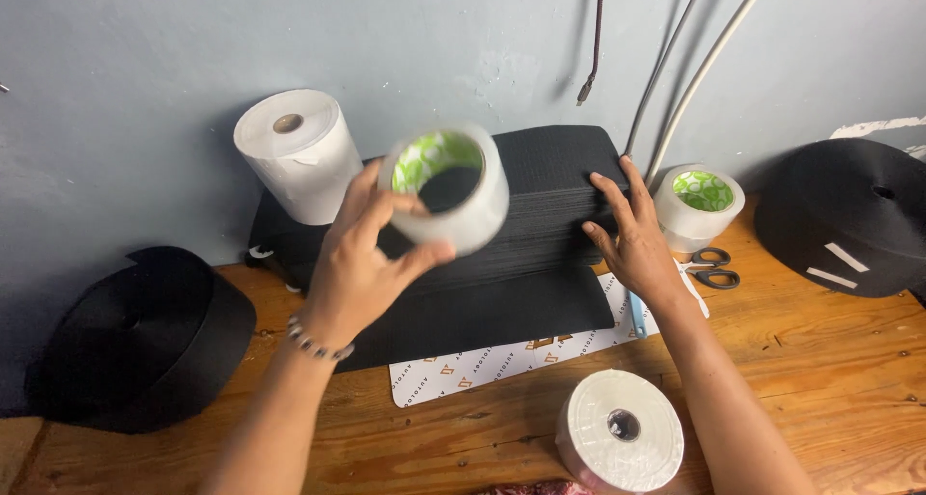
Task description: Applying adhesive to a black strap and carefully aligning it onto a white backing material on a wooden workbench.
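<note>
My left hand (362,259) holds a roll of clear packing tape (446,188) with a green inner core, lifted above a stack of black fabric pieces (540,220). The roll is blurred. My right hand (632,239) lies flat with fingers spread on the right end of that black stack, which leans against the wall. A beaded bracelet sits on my left wrist.
A second clear tape roll (699,206) and scissors (712,266) sit right of the stack. White rolls stand at back left (299,152) and front (620,432). Black webbing rolls lie far left (140,336) and far right (844,215). A white printed sheet (482,365) lies on the wooden table (830,379). Cables (675,70) hang down the wall.
</note>
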